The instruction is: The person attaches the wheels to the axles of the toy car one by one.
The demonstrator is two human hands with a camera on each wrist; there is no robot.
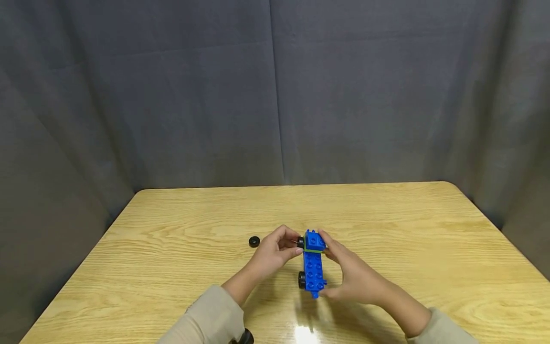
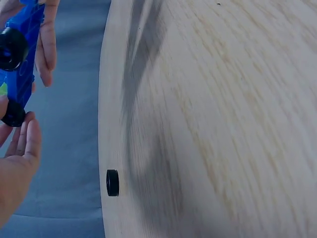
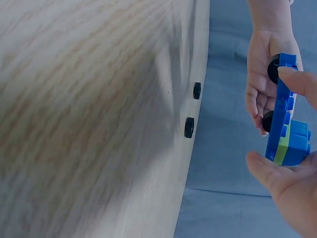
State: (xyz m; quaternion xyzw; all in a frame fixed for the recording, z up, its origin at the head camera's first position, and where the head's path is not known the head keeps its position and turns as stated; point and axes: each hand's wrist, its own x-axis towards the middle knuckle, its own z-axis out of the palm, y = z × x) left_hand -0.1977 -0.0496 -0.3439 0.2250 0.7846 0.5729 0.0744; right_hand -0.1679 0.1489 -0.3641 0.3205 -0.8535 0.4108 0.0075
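A toy car (image 1: pixel 312 271) built of blue bricks is held up over the table between both hands. Blue blocks (image 1: pixel 315 241) on a thin green layer (image 3: pixel 281 150) rise at its far end. My right hand (image 1: pixel 358 277) grips the car lengthwise, thumb at the near end and fingers at the far end. With thumb and fingertips, my left hand (image 1: pixel 271 251) pinches the black wheel (image 2: pixel 14 115) at the car's far left corner. Another black wheel (image 1: pixel 302 280) sits on the same side, near the rear.
On the wooden table (image 1: pixel 180 267) a loose black wheel (image 1: pixel 254 241) lies left of the left hand. A second black piece (image 1: pixel 246 337) shows beside the left sleeve, partly hidden by it. Grey curtain (image 1: pixel 193 95) hangs behind the table and along its sides.
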